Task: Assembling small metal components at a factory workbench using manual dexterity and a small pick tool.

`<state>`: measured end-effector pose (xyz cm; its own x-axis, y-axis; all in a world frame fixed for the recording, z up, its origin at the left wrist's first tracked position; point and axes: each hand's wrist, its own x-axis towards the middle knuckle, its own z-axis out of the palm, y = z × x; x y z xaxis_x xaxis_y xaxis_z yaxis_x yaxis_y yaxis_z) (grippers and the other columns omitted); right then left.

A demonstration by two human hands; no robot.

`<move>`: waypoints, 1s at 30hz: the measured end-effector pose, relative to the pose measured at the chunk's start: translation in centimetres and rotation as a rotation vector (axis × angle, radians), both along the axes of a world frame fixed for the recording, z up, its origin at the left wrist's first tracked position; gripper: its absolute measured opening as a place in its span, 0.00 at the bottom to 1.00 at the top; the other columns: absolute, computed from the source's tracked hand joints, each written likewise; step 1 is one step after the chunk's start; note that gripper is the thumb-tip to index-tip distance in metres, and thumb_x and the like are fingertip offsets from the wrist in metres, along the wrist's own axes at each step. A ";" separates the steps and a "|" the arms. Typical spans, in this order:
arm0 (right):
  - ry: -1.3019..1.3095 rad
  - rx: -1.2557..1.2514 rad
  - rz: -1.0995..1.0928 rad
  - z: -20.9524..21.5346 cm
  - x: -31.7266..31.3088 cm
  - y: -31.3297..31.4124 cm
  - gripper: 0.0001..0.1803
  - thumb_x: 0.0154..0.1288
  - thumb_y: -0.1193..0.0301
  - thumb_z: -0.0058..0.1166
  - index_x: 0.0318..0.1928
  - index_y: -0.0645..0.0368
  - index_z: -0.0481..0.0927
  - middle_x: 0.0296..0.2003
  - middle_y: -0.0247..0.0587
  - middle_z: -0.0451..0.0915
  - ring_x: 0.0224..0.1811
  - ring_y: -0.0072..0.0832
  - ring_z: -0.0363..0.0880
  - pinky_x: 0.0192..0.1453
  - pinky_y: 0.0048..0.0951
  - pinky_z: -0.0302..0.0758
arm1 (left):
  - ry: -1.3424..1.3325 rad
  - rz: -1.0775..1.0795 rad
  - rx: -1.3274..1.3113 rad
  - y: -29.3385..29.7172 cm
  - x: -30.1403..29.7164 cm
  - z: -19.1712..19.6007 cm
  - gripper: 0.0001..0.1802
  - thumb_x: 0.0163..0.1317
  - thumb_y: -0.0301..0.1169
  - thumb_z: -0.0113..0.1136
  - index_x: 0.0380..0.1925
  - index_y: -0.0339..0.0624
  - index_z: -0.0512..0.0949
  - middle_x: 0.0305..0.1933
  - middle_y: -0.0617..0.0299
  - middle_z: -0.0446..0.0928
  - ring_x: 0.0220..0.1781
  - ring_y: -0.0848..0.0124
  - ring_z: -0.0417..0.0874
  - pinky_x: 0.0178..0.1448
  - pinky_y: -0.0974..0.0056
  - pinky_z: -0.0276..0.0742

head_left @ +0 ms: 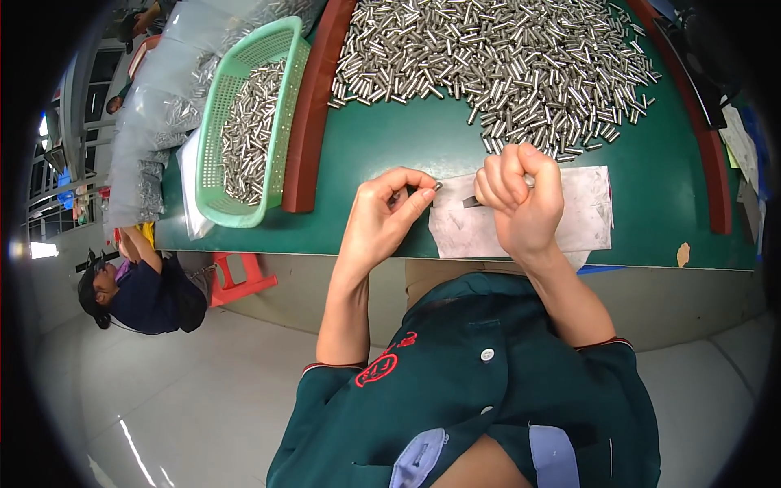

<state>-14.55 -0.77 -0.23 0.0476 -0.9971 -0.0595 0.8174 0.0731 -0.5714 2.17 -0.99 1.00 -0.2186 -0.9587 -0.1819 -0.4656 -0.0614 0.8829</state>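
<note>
Between the thumb and forefinger of my left hand (378, 215) is a small metal pin (438, 186), its end showing at the fingertips. My right hand (525, 199) is closed in a fist around a thin tool with a dark flat tip (471, 202), which points left toward the pin. The rest of that tool is hidden in the fist. Both hands are over a smudged white cloth or paper sheet (569, 224) at the near edge of the green table. A wide heap of short shiny metal pins (496, 57) is spread just beyond my hands.
Red-brown wooden rails (307, 146) border the work area on both sides. Left of it stands a light green plastic basket (207, 179) holding pins. Clear plastic bags (134, 154) of metal parts lie farther left. Another person (154, 293) sits there near a red stool (242, 276).
</note>
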 end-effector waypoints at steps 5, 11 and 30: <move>0.000 -0.005 0.002 0.0 0.0 0.2 0.20 0.59 0.69 0.31 0.10 0.54 0.53 0.07 0.29 0.51 0.10 0.16 0.43 0.16 0.22 0.44 | 0.050 0.012 -0.021 0.3 -0.2 0.0 0.05 0.53 0.24 0.58 0.28 0.33 0.77 0.17 0.73 0.66 0.19 0.85 0.55 0.21 0.75 0.53; -0.002 -0.001 -0.004 -0.1 -0.1 0.0 0.20 0.60 0.69 0.31 0.10 0.55 0.53 0.07 0.29 0.51 0.10 0.16 0.43 0.15 0.22 0.44 | -0.191 -0.114 -0.149 1.3 -1.5 1.4 0.05 0.48 0.22 0.60 0.26 0.34 0.75 0.18 0.67 0.67 0.17 0.81 0.58 0.21 0.73 0.54; -0.081 -0.042 0.047 -0.3 -0.3 0.0 0.21 0.59 0.69 0.30 0.09 0.54 0.53 0.07 0.29 0.51 0.10 0.16 0.42 0.15 0.21 0.42 | -0.276 -0.165 -0.366 1.7 -2.3 0.4 0.04 0.45 0.19 0.59 0.22 0.35 0.75 0.20 0.61 0.69 0.19 0.72 0.65 0.22 0.69 0.61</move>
<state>-14.87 -0.73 -0.55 0.0973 -0.9952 -0.0115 0.8571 0.0897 -0.5073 -0.10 0.69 1.38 -0.3640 -0.9272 0.0882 -0.6625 0.3243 0.6753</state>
